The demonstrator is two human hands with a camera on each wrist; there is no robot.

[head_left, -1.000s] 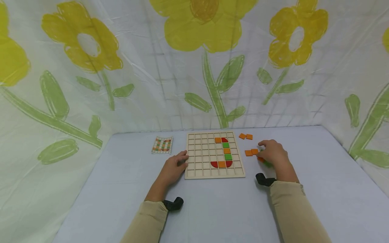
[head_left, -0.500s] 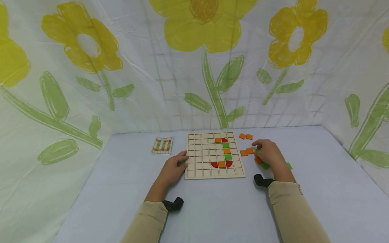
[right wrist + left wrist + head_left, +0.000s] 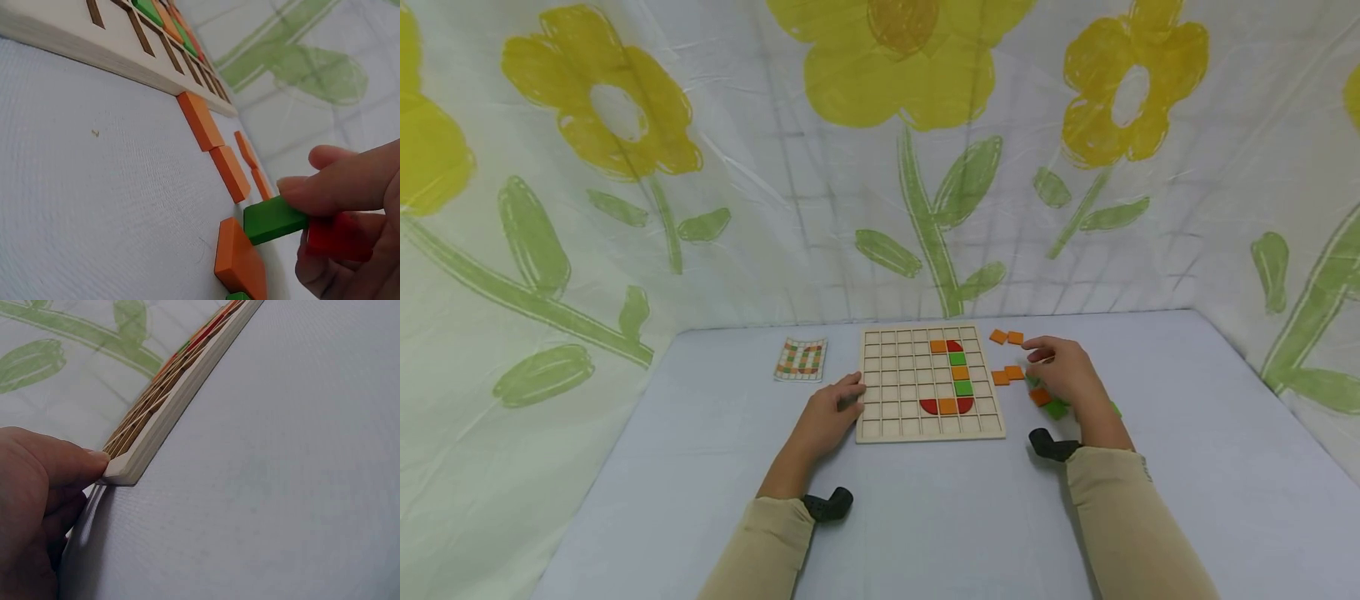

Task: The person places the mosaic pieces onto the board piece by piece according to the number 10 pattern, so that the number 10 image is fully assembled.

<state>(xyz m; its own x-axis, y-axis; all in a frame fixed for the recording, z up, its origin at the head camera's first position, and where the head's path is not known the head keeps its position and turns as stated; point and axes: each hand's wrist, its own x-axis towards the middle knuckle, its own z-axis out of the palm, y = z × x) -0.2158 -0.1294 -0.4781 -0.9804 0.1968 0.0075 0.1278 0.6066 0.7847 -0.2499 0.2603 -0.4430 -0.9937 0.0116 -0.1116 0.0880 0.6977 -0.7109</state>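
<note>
In the head view my left hand (image 3: 826, 418) rests at the left edge of the wooden grid board (image 3: 880, 427). In the left wrist view its thumb and fingers pinch the board's corner (image 3: 122, 469). My right hand (image 3: 1067, 375) is over a loose pile right of the board. Its curled fingers hold a red tile (image 3: 337, 237), seen in the right wrist view. The thumb tip touches a green tile (image 3: 275, 219) beside an orange tile (image 3: 240, 259). Part of the red tile is hidden by the thumb. Red, orange and green tiles form a curved line on the board.
A small patterned card (image 3: 801, 359) lies left of the board. Pairs of loose orange tiles (image 3: 1007, 376) sit along the board's right side. More green tiles (image 3: 1056, 408) lie under and near my right wrist. A flower-printed sheet (image 3: 820, 275) hangs behind the white table.
Two joined orange tiles have slid left toward the board. My right hand shifted left, then slightly up and away, uncovering more orange and green tiles. The left hand stayed in place.
</note>
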